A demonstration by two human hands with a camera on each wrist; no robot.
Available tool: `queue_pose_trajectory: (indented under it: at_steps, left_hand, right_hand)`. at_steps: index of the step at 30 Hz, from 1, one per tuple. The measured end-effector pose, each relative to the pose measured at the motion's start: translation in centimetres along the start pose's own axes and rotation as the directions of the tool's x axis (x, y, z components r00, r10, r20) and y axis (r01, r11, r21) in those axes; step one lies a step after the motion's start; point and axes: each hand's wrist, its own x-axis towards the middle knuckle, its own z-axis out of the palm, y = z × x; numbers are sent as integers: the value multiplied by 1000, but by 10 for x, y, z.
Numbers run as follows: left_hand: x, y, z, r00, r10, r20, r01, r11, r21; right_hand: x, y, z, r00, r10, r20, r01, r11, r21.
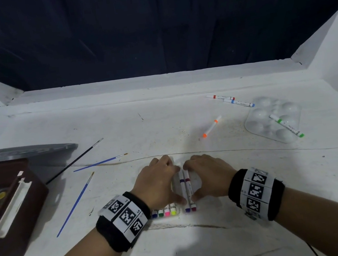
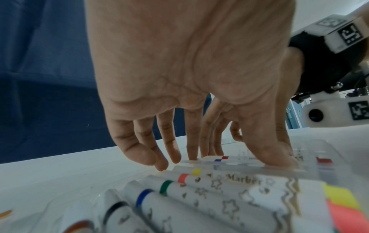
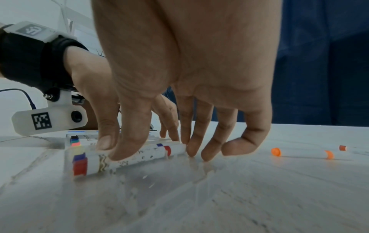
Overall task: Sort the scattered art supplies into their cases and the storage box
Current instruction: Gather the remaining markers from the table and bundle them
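Observation:
A clear marker case [image 1: 182, 213] lies at the table's centre with blue, green, pink and yellow markers [image 1: 164, 213] in it. A purple marker [image 1: 182, 188] and a dark red marker [image 1: 188, 187] lie side by side at its right end. My left hand [image 1: 175, 185] reaches down over the case, thumb [image 2: 279, 159] pressing on the clear plastic and fingertips touching the markers' far ends. My right hand [image 1: 193, 182] stands beside it, thumb [image 3: 105, 141] pressing on the red marker [image 3: 139, 155] and straight fingers at its far tip.
Loose markers lie far right: orange [image 1: 210, 127], red [image 1: 220, 97], blue [image 1: 239, 102], and green [image 1: 286, 125] across a clear palette [image 1: 258, 114]. Three brushes [image 1: 76, 204] lie at the left beside a brown storage box [image 1: 32, 205] holding a paint set, with a grey lid [image 1: 25, 153] behind.

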Motion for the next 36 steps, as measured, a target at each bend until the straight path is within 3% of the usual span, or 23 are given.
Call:
queue_pose_trajectory:
  at_steps: [6,8,10,13,16,18,23,30,36]
  left_hand:
    - [7,5,-7,999,-18,36,17,999,41]
    - [8,7,-9,998,-20,52,16,997,76]
    - [10,10,-12,999,-19,50,15,995,97]
    - [22,21,-21,1000,5,-11,-5,999,34]
    - [50,36,-29,993,27,-111,-36,996,-80]
    - [77,45,-33,987,33,-155,-50,993,-105]
    - [145,63,-35,988,-24,-154,5,992,-127]
    - [197,74,-26,994,-111,7,111,990,-85]
    - [203,83,-34,991,-136,3,136,987,-81]
  right_hand:
    - [1,11,1,997,-75,23,73,995,66]
    - [-6,19,0,995,-85,-58,95,978,185]
    - [-17,32,-6,976,-12,-219,89,935,343]
    - [-31,65,-22,861,164,-482,63,905,420]
    - [-41,113,-38,755,279,-594,-45,925,378]
    - [-49,147,-46,727,350,-591,-159,923,351]
    - [-65,222,-52,723,522,-452,-401,851,340]
    - [-63,268,-58,749,589,-302,-518,806,287]
    - [-56,275,-69,816,536,-217,-506,843,181]
